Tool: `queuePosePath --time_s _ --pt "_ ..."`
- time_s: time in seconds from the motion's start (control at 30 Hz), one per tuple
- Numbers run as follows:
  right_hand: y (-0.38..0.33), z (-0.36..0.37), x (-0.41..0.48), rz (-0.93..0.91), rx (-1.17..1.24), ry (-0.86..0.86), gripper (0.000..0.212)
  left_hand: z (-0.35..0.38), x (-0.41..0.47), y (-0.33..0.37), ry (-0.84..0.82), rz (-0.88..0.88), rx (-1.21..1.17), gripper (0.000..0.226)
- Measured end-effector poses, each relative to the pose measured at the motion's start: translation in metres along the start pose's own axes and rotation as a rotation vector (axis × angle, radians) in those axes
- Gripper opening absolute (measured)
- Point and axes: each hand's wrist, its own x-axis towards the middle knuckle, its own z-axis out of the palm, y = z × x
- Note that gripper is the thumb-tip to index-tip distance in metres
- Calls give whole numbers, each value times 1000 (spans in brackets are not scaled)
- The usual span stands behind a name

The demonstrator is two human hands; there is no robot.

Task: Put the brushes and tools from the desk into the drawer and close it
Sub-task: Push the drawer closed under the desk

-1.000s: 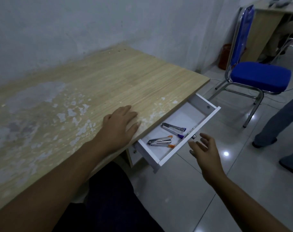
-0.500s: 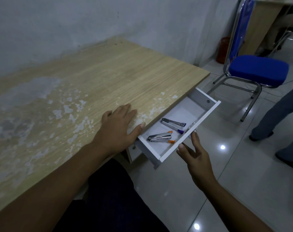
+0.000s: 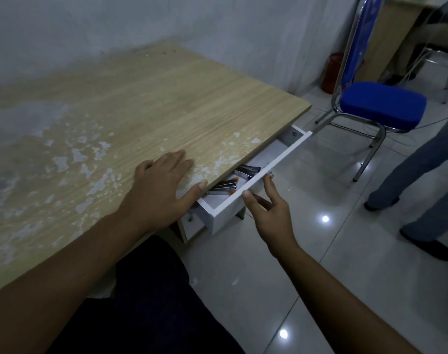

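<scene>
The white drawer (image 3: 266, 166) under the wooden desk (image 3: 146, 103) stands partly open, only a narrow gap showing. Inside it lie metal tools (image 3: 225, 186) with orange tips and another metal tool (image 3: 248, 171) with a purple end, half hidden by the desk's edge. My right hand (image 3: 267, 212) presses against the drawer's front panel, thumb and fingertips touching it, fingers apart. My left hand (image 3: 161, 190) rests flat on the desk top at its front edge, thumb over the rim, holding nothing.
A blue chair (image 3: 378, 106) with a metal frame stands to the right on the tiled floor. Another person's legs (image 3: 427, 162) are at the far right. A red container (image 3: 331, 72) sits by the wall. My dark trousers fill the bottom middle.
The drawer has slid in under the desk, hiding most of the tools. My right hand went from apart to pressing on the drawer front. My left hand stayed on the desk.
</scene>
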Motion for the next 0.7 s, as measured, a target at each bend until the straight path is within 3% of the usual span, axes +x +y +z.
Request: queuePosePath --time_s 0.27,0.47,0.7 --pt "-9 30 34 -27 -28 -76 83 1 -1 -1 13 1 -18 70" --pt "-12 54 53 -95 -38 98 54 -1 -2 -1 6 2 -36 69" --pt "-3 67 64 -36 6 126 60 -1 -1 -1 21 6 -38 71"
